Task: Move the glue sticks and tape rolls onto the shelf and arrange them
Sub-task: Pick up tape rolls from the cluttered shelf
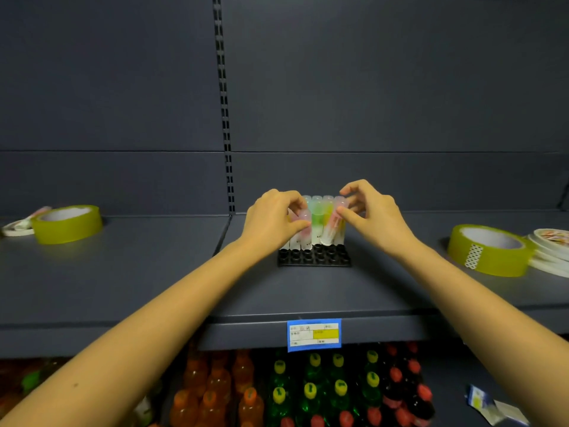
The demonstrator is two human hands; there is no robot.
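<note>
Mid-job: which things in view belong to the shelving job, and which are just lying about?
Job: glue sticks in the black tray, gripped by left hand and right hand; left tape roll; right tape roll; shelf.
Lying about: price label; drink bottles below; packet.

Shop interior: a price label is hanging on the front edge of a grey metal shelf; below the label, rows of bottled drinks are standing; above it, a slotted upright is running.
</note>
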